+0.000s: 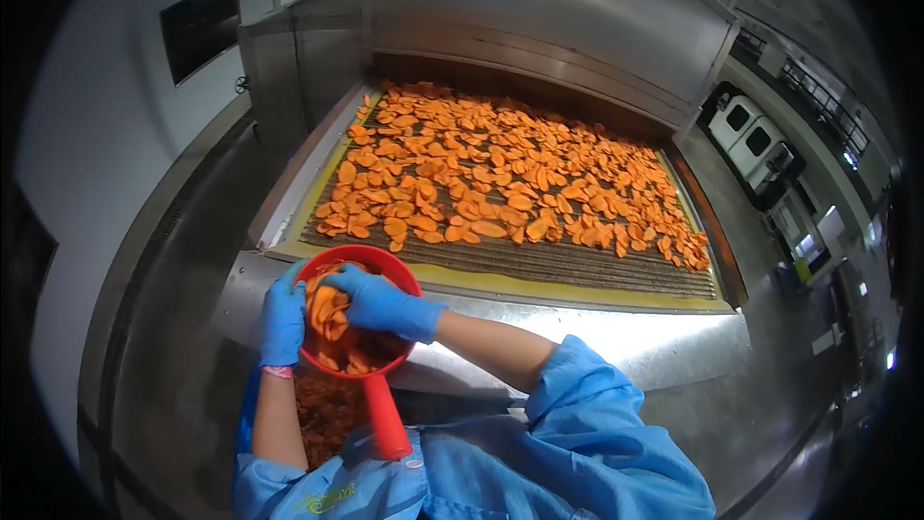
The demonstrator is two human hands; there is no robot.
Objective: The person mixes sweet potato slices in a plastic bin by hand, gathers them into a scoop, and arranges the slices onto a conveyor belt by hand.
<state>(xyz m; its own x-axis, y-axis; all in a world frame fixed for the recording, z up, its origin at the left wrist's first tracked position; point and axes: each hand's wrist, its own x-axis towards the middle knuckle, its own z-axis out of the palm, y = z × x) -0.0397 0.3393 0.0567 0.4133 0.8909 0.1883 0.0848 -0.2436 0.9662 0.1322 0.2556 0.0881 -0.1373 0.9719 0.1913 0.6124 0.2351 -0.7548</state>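
Note:
A red long-handled scoop [387,419] is in front of me, its bowl partly filled with thin orange slices [327,313]. My left hand [283,320], in a blue glove, grips the bowl's left rim, with the fingertips over the edge. My right hand [390,308], also blue-gloved, reaches into the bowl from the right. Its fingers curl over the slices, and their tips are partly hidden among them. The scoop's handle points down toward my body, and neither hand is on it.
Beyond the scoop, a mesh conveyor belt [539,265] carries many orange slices [462,188] under a metal housing [549,14]. A metal ledge [597,332] edges its near end. Below the scoop is a blue container [247,414] with darker reddish pieces [327,409].

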